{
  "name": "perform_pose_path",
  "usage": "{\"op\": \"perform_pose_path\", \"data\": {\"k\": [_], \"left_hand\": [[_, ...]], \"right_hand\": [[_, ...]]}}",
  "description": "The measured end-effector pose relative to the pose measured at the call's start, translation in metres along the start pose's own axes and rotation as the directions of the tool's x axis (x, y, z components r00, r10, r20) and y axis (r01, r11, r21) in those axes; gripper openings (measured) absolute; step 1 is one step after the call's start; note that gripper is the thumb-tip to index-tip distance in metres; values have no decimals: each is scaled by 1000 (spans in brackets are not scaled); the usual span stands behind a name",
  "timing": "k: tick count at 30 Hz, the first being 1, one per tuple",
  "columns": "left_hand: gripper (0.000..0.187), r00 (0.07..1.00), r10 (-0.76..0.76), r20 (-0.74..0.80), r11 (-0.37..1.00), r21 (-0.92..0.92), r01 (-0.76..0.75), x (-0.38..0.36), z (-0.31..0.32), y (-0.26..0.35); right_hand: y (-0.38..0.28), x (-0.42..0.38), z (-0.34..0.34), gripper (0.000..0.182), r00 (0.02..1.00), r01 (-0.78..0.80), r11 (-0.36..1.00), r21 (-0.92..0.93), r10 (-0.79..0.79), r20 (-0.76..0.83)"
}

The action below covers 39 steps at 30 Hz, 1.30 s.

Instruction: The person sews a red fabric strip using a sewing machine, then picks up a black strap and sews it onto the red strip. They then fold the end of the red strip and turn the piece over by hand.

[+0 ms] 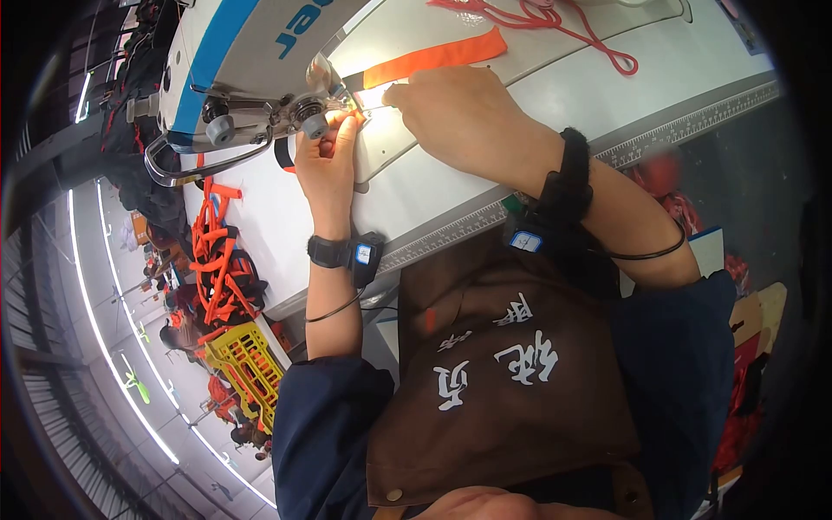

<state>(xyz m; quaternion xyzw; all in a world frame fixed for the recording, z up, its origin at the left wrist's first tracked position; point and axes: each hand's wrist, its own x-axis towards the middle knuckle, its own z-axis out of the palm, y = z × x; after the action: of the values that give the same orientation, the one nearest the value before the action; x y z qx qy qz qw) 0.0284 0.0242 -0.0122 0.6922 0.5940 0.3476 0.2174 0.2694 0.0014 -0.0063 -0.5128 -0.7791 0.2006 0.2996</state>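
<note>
A white and blue sewing machine (234, 65) reaches over the worktable from the upper left, its lamp lighting the needle area. An orange fabric strip (433, 59) with a black section near the needle lies across the machine bed. My left hand (328, 160) is closed beside the needle, thumb and fingers pinching at an orange edge of the strip. Black and orange material shows just left of that hand. Right of the needle, my right hand (464, 113) has curled fingers pressed together; what they hold, if anything, is hidden. Both wrists wear black straps with small devices.
Red cord (598, 43) lies at the table's far side. A ruler tape (455, 224) runs along the front edge. Tangled orange strips (221, 260) hang at the left, above a yellow basket (245, 368). A metal lever (204, 169) juts from the machine head.
</note>
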Motion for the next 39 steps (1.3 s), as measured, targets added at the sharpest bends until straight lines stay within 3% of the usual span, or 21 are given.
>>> {"op": "perform_pose_path", "data": {"k": [6, 11, 13, 17, 19, 20, 23, 29, 34, 39], "left_hand": [[18, 1000, -11, 3, 1000, -26, 12, 0, 1, -1], [19, 1000, -26, 5, 999, -33, 26, 1, -1, -4], [19, 998, -58, 13, 995, -78, 59, -1, -1, 3], [18, 994, 105, 15, 991, 79, -105, -6, -3, 14], [18, 972, 232, 32, 964, 125, -234, -5, -4, 13], [18, 976, 216, 38, 965, 142, -219, -5, -5, 17], [18, 985, 167, 54, 969, 174, -174, -10, -8, 32], [17, 982, 182, 47, 968, 168, -188, -10, -7, 27], [16, 974, 227, 23, 947, 228, -226, -11, -7, 19], [16, 974, 227, 18, 959, 171, -227, -12, -6, 23]], "right_hand": [[4, 2, 0, 28, 997, 73, 997, -6, -72, 30], [24, 9, -2, 33, 974, 223, 975, 4, -223, -46], [30, 14, -7, 34, 962, 274, 961, -48, -274, -2], [28, 20, -18, 33, 952, 288, 951, -116, -271, 142], [32, 14, -9, 30, 934, 356, 931, -84, -357, 8], [31, 12, -8, 29, 917, 390, 918, -72, -395, -60], [14, 3, -5, 30, 939, 340, 931, -131, -329, 99], [-11, -13, 1, 41, 944, 324, 924, -201, -303, 130], [-15, -19, 14, 50, 948, 315, 925, -211, -319, 15], [-21, -30, 22, 53, 943, 303, 918, -256, -328, -60]]}}
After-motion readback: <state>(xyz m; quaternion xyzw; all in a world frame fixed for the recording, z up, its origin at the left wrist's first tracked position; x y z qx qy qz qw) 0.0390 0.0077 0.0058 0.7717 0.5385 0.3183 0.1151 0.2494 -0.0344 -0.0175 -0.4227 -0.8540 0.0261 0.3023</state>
